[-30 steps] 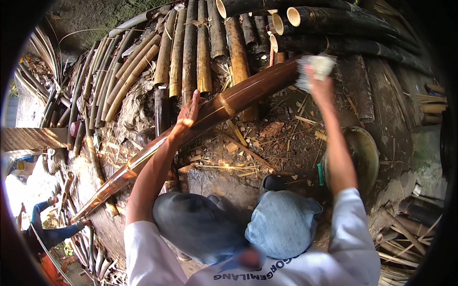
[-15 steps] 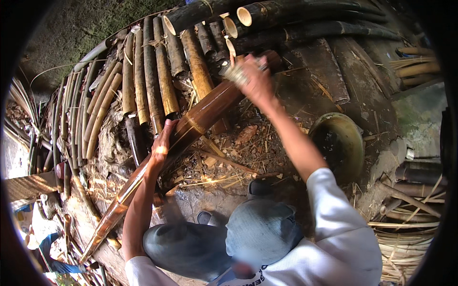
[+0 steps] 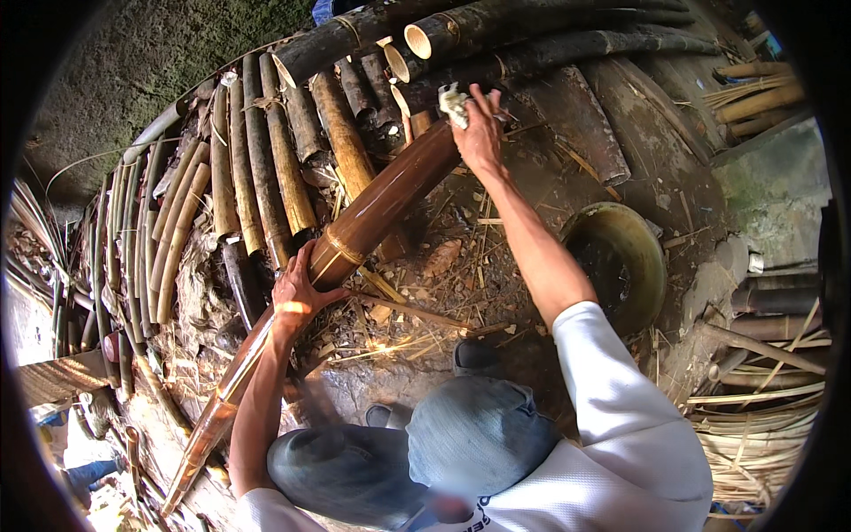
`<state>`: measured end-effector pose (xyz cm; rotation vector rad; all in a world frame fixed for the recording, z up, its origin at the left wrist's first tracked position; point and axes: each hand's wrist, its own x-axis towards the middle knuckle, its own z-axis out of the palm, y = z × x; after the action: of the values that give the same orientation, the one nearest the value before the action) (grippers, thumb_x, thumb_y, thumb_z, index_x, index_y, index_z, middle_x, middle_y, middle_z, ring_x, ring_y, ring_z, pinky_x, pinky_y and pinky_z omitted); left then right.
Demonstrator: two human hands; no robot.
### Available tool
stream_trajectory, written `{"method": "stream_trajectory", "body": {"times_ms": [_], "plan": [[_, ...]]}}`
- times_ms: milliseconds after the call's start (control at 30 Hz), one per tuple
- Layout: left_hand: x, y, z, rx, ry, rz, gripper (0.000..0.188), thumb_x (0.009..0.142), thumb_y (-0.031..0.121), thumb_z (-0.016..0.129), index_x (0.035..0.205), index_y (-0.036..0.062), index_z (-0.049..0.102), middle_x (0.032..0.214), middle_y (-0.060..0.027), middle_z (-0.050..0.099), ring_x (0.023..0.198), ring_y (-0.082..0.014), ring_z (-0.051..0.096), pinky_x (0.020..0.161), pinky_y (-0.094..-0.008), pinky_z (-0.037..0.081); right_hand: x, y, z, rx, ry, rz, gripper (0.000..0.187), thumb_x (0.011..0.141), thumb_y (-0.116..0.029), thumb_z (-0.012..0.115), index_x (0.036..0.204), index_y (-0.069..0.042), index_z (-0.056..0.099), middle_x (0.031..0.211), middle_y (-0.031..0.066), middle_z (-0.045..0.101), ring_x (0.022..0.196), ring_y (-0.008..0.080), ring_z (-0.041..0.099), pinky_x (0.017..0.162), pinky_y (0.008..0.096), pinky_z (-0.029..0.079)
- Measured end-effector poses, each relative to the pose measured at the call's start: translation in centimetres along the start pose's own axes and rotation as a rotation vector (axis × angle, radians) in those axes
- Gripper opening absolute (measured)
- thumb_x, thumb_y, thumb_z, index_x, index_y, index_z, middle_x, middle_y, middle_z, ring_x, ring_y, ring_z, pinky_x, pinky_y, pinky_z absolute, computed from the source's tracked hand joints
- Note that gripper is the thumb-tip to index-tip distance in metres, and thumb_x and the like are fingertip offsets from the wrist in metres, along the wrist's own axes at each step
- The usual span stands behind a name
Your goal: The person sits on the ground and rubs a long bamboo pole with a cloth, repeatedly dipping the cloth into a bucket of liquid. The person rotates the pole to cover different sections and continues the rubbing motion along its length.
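Note:
A long, wet-looking brown bamboo pole slants from the lower left to the upper middle, with a pale ring at its joint. My left hand wraps over it just below that joint, thumb on the near side. At the pole's far end my right hand holds a crumpled whitish rag between thumb and fingers, some fingers raised. Whether the rag touches the pole there, I cannot tell. My bent knee, in blue denim, is below the pole.
Several cut bamboo lengths lie side by side at the left. Thick dark poles cross the back. A round basin with dark contents stands at the right, above bundled bamboo strips. Chips and slivers litter the ground.
My right hand and the rag have moved to the pole's far tip, fingers lifting. My left hand has turned to spread over the pole below its joint.

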<state>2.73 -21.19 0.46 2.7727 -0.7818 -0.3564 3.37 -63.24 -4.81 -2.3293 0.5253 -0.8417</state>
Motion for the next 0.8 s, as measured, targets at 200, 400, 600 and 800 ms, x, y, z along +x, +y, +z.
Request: {"method": "stream_trajectory", "body": {"times_ms": [200, 400, 600, 800], "plan": [[0.9, 0.6, 0.7, 0.037, -0.022, -0.043, 0.11, 0.062, 0.054, 0.093, 0.152, 0.0176, 0.042, 0.141, -0.014, 0.061, 0.123, -0.0374, 0.064, 0.102, -0.0494, 0.054, 1.3, 5.5, 0.7, 0.251, 0.202, 0.096, 0.073, 0.094, -0.018, 0.07, 0.16, -0.019, 0.039, 0.171, 0.0217, 0.017, 0.155, 0.0523, 0.014, 0.126, 0.056, 0.027], [0.4, 0.2, -0.5, -0.005, -0.002, -0.03, 0.105, 0.063, 0.052, 0.093, 0.149, 0.0176, 0.044, 0.131, -0.0152, 0.064, 0.119, -0.0371, 0.066, 0.1, -0.0482, 0.054, -0.4, 4.9, 2.8, 0.102, 0.229, 0.203, 0.082, 0.097, -0.018, 0.063, 0.167, -0.02, 0.02, 0.172, 0.0219, 0.011, 0.155, 0.0502, 0.018, 0.125, 0.0598, 0.024], [0.7, 0.4, -0.6, 0.035, -0.052, -0.068, 0.105, 0.062, 0.056, 0.093, 0.146, 0.0164, 0.043, 0.126, -0.0174, 0.065, 0.114, -0.0386, 0.067, 0.098, -0.049, 0.054, 4.5, 6.8, -1.2, 0.112, -0.041, 0.585, 0.045, 0.1, -0.038, 0.061, 0.122, 0.001, 0.067, 0.121, 0.0299, 0.068, 0.114, 0.0439, 0.067, 0.096, 0.0504, 0.053], [-0.9, -1.9, -0.3, 0.085, -0.072, -0.071, 0.109, 0.065, 0.059, 0.091, 0.15, 0.0143, 0.04, 0.128, -0.0206, 0.064, 0.116, -0.0378, 0.066, 0.099, -0.0478, 0.055, 0.8, 5.6, -14.1, -0.004, -0.219, 0.518, 0.063, 0.102, -0.057, 0.056, 0.118, 0.003, 0.07, 0.104, 0.0244, 0.075, 0.101, 0.0394, 0.073, 0.088, 0.0473, 0.053]]}}
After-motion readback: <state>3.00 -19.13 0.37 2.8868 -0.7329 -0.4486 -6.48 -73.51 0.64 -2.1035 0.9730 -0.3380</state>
